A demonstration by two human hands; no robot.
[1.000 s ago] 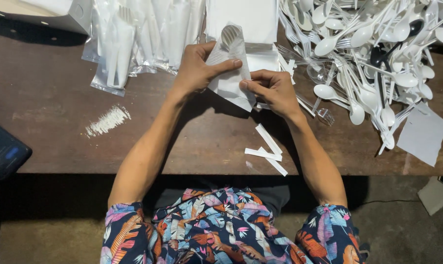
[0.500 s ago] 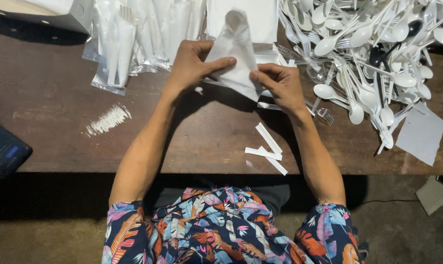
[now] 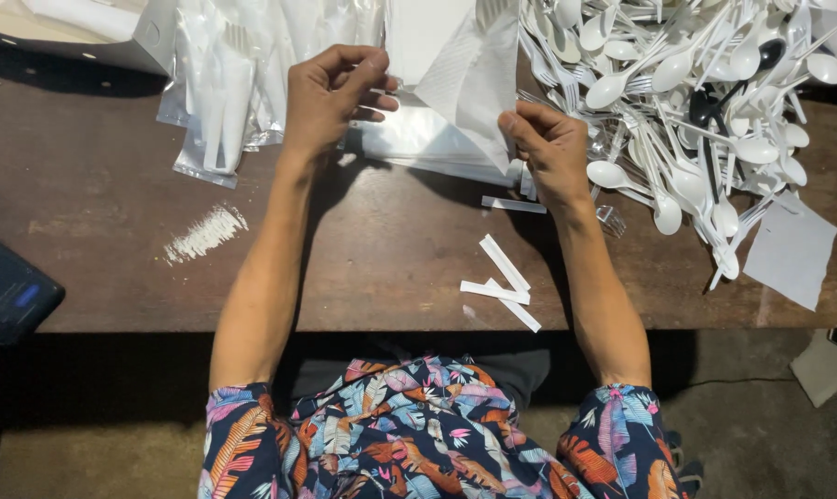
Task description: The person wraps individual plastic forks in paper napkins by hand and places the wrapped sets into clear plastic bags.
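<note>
A white paper napkin (image 3: 469, 79) is stretched out above the dark wooden table (image 3: 372, 259). My right hand (image 3: 549, 148) pinches its lower right corner. My left hand (image 3: 330, 97) is raised at its upper left, fingertips pinched at the napkin's far edge or at a clear plastic sleeve; I cannot tell which. A stack of clear plastic sleeves (image 3: 427, 148) lies flat under the napkin, between my two hands.
A big heap of white plastic spoons and forks (image 3: 686, 92) fills the right back. Packed cutlery bags (image 3: 224, 83) lie at the left back. White paper strips (image 3: 503, 282) lie near the front edge, a white square sheet (image 3: 793, 249) right, a dark phone (image 3: 7, 296) left.
The folded napkin that both hands held close together has been opened out. My hands have moved apart, the left one up and left, the right one staying low at the corner.
</note>
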